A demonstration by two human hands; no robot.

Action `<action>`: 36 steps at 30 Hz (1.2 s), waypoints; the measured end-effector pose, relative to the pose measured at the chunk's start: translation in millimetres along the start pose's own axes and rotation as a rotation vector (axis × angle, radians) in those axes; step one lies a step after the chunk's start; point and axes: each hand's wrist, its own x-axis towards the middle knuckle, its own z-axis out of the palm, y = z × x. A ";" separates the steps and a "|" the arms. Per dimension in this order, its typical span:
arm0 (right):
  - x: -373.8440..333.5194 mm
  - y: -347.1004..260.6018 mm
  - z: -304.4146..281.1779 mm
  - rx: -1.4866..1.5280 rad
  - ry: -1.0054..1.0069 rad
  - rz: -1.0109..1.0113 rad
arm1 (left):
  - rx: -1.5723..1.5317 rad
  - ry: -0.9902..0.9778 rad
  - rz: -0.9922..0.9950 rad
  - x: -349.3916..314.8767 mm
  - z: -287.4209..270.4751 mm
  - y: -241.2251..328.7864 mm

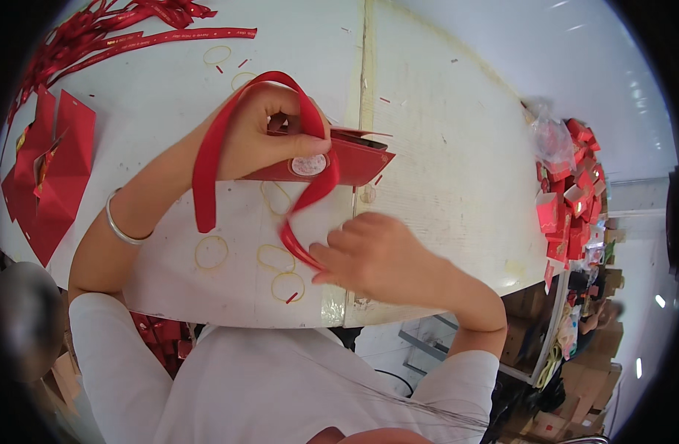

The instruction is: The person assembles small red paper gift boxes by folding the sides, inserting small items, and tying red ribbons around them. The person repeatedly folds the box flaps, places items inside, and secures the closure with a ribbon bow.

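Observation:
My left hand [254, 140] is closed on a red paper box [360, 161] held above the white table, its thumb pressed along the top edge. A pale oval label [308, 165] sits on the box's near side. A red ribbon [205, 189] arches over this hand, one end hanging down at the left. Its other part drops past the label toward my right hand [376, 255], whose fingers pinch the ribbon near its end. The fingers behind the box are hidden from sight.
Printed red ribbons [143, 41] lie heaped at the far left, above folded red card pieces [62, 163]. Yellow rubber bands [211, 252] and small red scraps are scattered on the table [443, 200]. Many red boxes [569, 200] pile up along the right edge, beside a clear plastic bag [550, 137].

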 end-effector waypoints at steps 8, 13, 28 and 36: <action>39.6 55.3 16.5 0.062 0.613 0.125 | 0.211 -0.038 0.153 -3.0 -0.7 -1.3; 41.9 60.0 18.1 0.129 0.628 0.172 | 0.168 -0.068 0.237 2.9 -7.4 -8.5; 44.3 66.1 19.4 0.059 0.605 0.151 | 0.219 0.125 0.285 -1.0 6.1 -7.2; 37.6 67.4 29.5 -0.130 0.664 -0.018 | 0.525 0.482 0.801 9.2 21.3 -34.0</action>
